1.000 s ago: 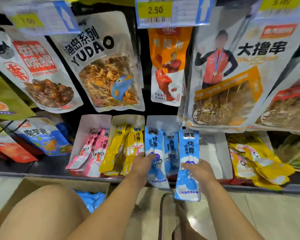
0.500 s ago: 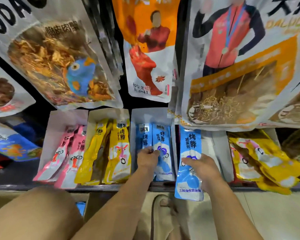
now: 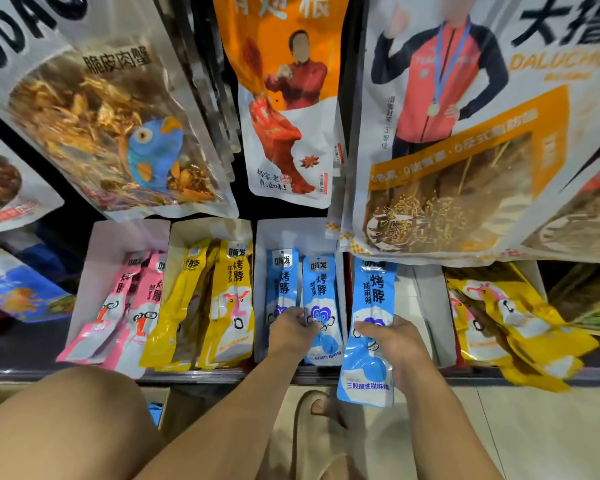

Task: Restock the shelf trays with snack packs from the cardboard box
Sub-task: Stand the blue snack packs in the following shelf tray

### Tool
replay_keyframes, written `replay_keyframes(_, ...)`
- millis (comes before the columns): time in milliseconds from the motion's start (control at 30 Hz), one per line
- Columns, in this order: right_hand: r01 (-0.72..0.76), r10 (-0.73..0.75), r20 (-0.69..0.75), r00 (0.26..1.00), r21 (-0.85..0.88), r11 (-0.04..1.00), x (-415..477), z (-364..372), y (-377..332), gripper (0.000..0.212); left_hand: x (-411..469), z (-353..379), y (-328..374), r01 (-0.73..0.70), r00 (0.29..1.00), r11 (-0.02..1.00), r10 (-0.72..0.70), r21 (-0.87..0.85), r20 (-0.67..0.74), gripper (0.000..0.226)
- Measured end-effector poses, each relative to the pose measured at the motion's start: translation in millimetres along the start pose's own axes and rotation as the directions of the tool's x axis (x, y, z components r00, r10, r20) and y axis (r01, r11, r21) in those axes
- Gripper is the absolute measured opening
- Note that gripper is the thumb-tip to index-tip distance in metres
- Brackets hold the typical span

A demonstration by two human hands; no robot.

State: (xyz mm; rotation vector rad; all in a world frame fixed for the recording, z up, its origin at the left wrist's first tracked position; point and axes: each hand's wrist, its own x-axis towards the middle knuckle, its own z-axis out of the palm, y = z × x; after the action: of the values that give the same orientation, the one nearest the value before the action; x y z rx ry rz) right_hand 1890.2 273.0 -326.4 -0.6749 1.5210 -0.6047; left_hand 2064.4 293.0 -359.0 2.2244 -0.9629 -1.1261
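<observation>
My left hand [image 3: 293, 329] had slid its blue pack [image 3: 321, 299] fully into the tray [image 3: 298, 233], fingers curled on it, so that one was stocked. My right hand [image 3: 394, 344] still gripped the next pack [image 3: 373, 299], just right of the tray.

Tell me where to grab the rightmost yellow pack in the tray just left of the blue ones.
Probably best to pinch its bottom end, coming from the front. The yellow pack leans back with its flat face toward you and that end nearest, at the front of its tray. Its top sits deep inside, and another pack crowds its left edge.
</observation>
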Motion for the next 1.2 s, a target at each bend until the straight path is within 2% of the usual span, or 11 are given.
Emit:
replay_keyframes(67,0.004,-0.004,0.013,1.000,0.004,1.000,-3.8,5.4,-1.5,0.035,-1.8,-10.1,0.7,-0.048,0.999,0.998,0.047,0.034,0.009,0.017)
replay_keyframes(167,0.000,-0.002,0.067,0.998,0.035,0.999,-10.6,16.1,-2.2,0.038,-3.9,-30.0,0.5,-0.119,0.992,0.992,0.120,0.046,-0.040,0.041)
replay_keyframes(300,0.013,-0.021,0.128,0.991,0.064,0.998,-15.8,33.9,-2.0,0.035,-6.7,-56.7,-6.0,-0.231,0.937,0.968,0.249,0.103,-0.243,0.041)
replay_keyframes(400,0.036,-0.043,0.152,0.987,0.051,0.998,-15.7,51.3,-6.3,0.028,-3.3,-72.2,-17.5,-0.219,0.890,0.955,0.280,0.202,-0.360,0.047)
replay_keyframes(500,0.047,-0.051,0.143,0.988,0.033,0.998,-11.9,69.4,-9.2,0.020,6.7,-79.7,-31.7,-0.168,0.923,0.954,0.240,0.248,-0.300,0.043)
replay_keyframes(667,0.091,-0.092,0.134,0.987,0.015,0.996,3.2,97.9,-6.6,0.010,20.9,-88.8,-46.2,-0.227,0.919,0.948,0.284,0.222,-0.274,0.027)
replay_keyframes(867,0.159,-0.141,0.151,0.978,-0.115,0.981,30.5,132.2,5.7,0.016,31.6,-89.9,-58.8,-0.216,0.931,0.949,0.271,0.229,-0.244,0.031)
replay_keyframes(1000,0.205,-0.173,0.129,0.976,-0.300,0.932,47.4,146.2,16.7,0.014,34.1,-86.7,-63.0,-0.237,0.915,0.944,0.296,0.230,-0.274,0.032)
replay_keyframes(1067,0.214,-0.184,0.112,0.976,-0.394,0.894,52.8,150.8,23.2,0.024,35.5,-84.4,-64.6,-0.240,0.912,0.944,0.300,0.228,-0.281,0.032)
replay_keyframes(1133,0.210,-0.191,0.089,0.978,-0.485,0.849,52.2,154.3,26.2,0.045,36.6,-82.2,-66.6,-0.233,0.916,0.946,0.291,0.224,-0.277,0.032)
replay_keyframes(1200,0.226,-0.224,0.078,0.971,-0.587,0.777,50.9,157.3,26.0,0.052,36.3,-81.2,-67.2,-0.223,0.923,0.956,0.271,0.192,-0.272,0.031)
